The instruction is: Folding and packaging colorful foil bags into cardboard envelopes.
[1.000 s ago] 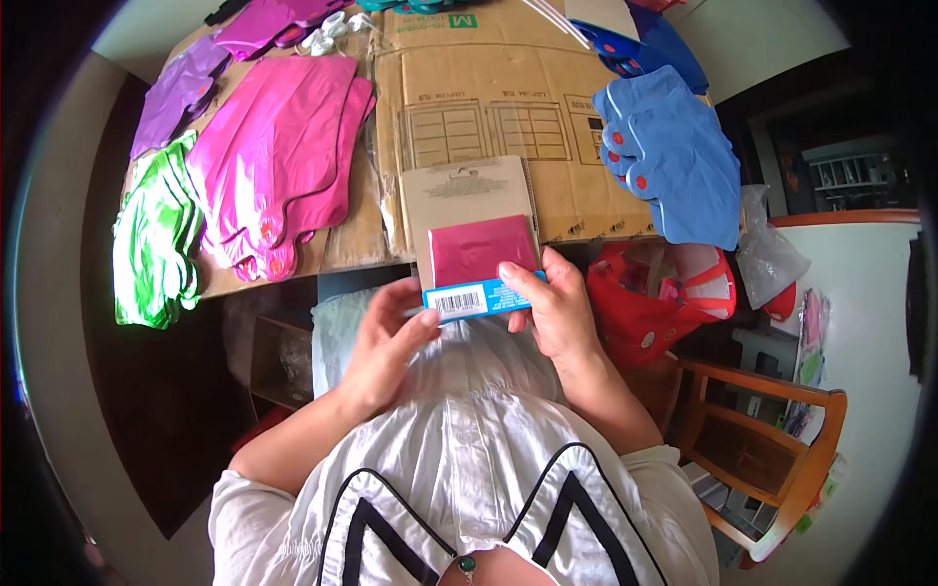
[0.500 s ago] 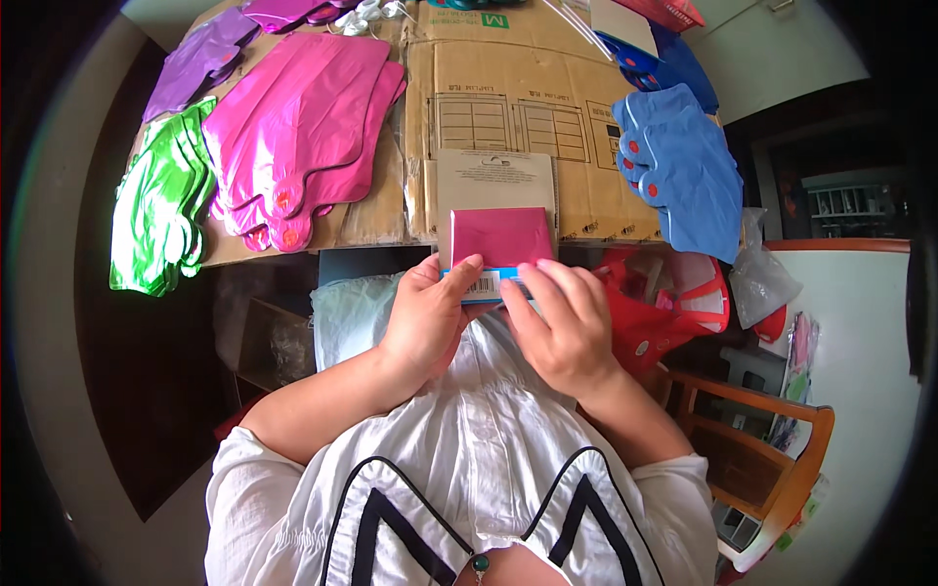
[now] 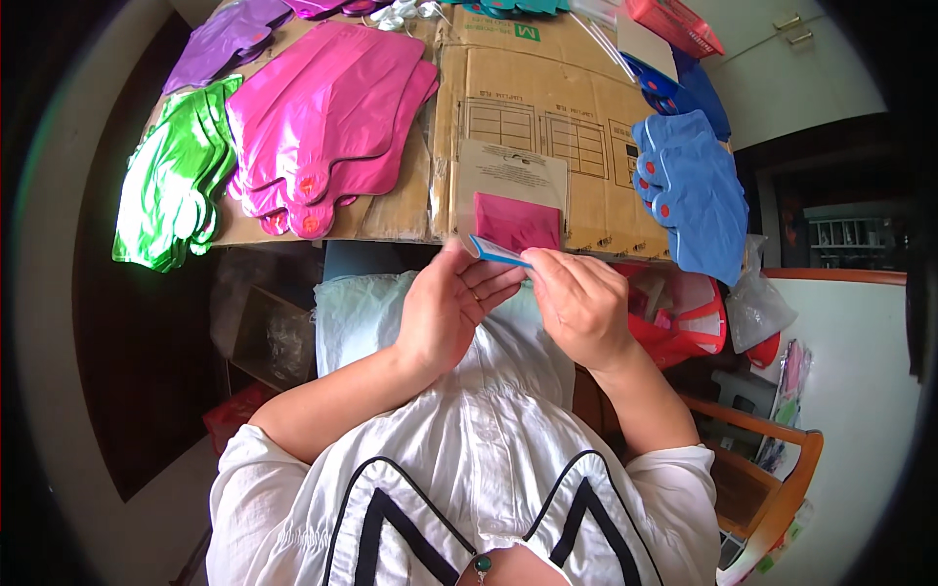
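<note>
A flat packet holds a beige card [image 3: 510, 176] and a folded dark pink foil piece [image 3: 518, 221]. Its near end carries a blue-edged strip [image 3: 498, 251], tilted up and folded over. My right hand [image 3: 581, 303] pinches that strip's right end between thumb and fingers. Beneath the strip, my left hand [image 3: 445, 308] is turned palm up, its fingers stretched out and its blurred thumb beside the strip's left end. The packet's far part lies over the near edge of a cardboard surface [image 3: 498, 83].
Pink foil pieces [image 3: 332, 107], green foil pieces [image 3: 176, 176] and purple ones [image 3: 225, 44] lie at the left of the cardboard. Blue pieces [image 3: 689, 195] overhang its right edge. A red bag [image 3: 679, 308] and a wooden chair [image 3: 791, 488] stand at right.
The packet's strip has gone from lying flat to tilted up. My left hand has turned palm up and loosened; my right fingers have closed on the strip. The view has shifted slightly.
</note>
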`<move>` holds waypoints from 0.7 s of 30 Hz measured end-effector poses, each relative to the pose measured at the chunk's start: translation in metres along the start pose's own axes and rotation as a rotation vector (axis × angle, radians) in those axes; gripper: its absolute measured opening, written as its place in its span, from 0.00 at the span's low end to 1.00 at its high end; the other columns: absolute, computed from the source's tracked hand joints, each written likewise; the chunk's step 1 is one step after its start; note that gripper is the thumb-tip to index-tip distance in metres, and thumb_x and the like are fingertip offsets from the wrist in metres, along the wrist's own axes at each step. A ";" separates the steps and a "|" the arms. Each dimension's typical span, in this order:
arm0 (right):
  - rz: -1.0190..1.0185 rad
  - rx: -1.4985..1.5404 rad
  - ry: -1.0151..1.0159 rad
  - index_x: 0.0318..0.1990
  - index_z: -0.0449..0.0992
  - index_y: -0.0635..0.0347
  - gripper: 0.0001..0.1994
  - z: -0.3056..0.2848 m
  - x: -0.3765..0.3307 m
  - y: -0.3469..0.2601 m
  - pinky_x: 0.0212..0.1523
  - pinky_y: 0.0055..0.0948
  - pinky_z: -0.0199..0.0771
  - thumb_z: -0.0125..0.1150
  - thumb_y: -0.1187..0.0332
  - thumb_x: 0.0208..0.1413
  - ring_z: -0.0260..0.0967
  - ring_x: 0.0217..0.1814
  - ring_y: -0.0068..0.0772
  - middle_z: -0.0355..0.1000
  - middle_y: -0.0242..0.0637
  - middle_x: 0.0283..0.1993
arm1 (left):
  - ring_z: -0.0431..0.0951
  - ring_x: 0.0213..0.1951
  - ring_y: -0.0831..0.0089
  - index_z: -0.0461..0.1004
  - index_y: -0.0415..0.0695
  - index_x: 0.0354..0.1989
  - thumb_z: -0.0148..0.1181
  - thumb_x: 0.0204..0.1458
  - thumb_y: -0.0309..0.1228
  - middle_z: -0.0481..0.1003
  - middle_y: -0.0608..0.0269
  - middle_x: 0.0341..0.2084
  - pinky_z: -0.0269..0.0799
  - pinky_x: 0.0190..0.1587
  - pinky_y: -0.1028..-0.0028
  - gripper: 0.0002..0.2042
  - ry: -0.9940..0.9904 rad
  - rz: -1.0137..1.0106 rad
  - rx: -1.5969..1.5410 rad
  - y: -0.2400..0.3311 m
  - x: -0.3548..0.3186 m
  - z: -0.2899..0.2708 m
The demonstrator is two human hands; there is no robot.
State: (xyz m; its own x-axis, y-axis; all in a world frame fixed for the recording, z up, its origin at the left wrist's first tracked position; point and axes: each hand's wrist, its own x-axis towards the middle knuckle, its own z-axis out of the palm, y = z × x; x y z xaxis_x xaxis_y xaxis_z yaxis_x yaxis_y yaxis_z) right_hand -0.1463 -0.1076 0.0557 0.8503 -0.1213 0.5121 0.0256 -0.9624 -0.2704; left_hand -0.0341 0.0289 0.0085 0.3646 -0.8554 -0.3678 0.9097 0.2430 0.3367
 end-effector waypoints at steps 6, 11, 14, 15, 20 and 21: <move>-0.101 -0.119 0.019 0.43 0.75 0.69 0.13 0.009 0.000 0.001 0.40 0.35 0.78 0.58 0.75 0.48 0.77 0.39 0.43 0.76 0.48 0.38 | 0.78 0.46 0.67 0.73 0.35 0.44 0.44 0.63 0.27 0.77 0.53 0.43 0.73 0.54 0.66 0.12 -0.006 0.162 0.231 -0.007 0.003 0.006; -0.185 -0.264 -0.005 0.43 0.76 0.70 0.14 0.015 -0.002 0.003 0.43 0.36 0.77 0.56 0.73 0.49 0.76 0.43 0.45 0.75 0.50 0.41 | 0.78 0.48 0.66 0.73 0.34 0.47 0.44 0.62 0.25 0.77 0.52 0.44 0.72 0.54 0.68 0.12 -0.026 0.196 0.274 -0.010 -0.004 0.003; -0.208 -0.288 -0.007 0.41 0.77 0.69 0.12 0.016 0.000 -0.002 0.42 0.35 0.76 0.56 0.73 0.48 0.75 0.42 0.44 0.75 0.49 0.41 | 0.77 0.49 0.65 0.73 0.34 0.48 0.45 0.61 0.24 0.76 0.51 0.45 0.71 0.55 0.68 0.12 -0.022 0.166 0.258 -0.008 -0.006 -0.002; -0.215 -0.297 -0.002 0.40 0.77 0.68 0.12 0.016 0.001 -0.003 0.42 0.35 0.76 0.56 0.73 0.48 0.75 0.42 0.43 0.75 0.48 0.40 | 0.77 0.49 0.65 0.73 0.34 0.48 0.45 0.61 0.24 0.76 0.51 0.46 0.70 0.56 0.68 0.12 -0.024 0.150 0.249 -0.006 -0.007 -0.004; -0.213 -0.326 0.017 0.39 0.78 0.67 0.11 0.018 -0.002 -0.003 0.39 0.34 0.72 0.57 0.72 0.48 0.70 0.38 0.37 0.73 0.40 0.37 | 0.77 0.49 0.66 0.72 0.36 0.50 0.47 0.60 0.26 0.76 0.53 0.45 0.67 0.58 0.66 0.13 -0.051 0.059 0.126 0.001 -0.008 -0.029; -0.214 -0.333 0.017 0.39 0.78 0.67 0.11 0.019 -0.001 -0.003 0.39 0.33 0.71 0.58 0.72 0.48 0.69 0.37 0.36 0.72 0.39 0.36 | 0.77 0.49 0.67 0.71 0.37 0.50 0.48 0.61 0.27 0.77 0.53 0.45 0.67 0.59 0.65 0.12 -0.069 0.059 0.089 0.005 -0.007 -0.030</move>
State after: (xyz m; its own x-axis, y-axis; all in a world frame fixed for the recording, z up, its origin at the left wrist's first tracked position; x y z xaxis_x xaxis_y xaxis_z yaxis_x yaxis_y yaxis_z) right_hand -0.1377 -0.1004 0.0403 0.8353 0.0895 0.5425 0.0270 -0.9922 0.1221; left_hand -0.0261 0.0497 -0.0132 0.3994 -0.8711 -0.2857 0.8649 0.2547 0.4326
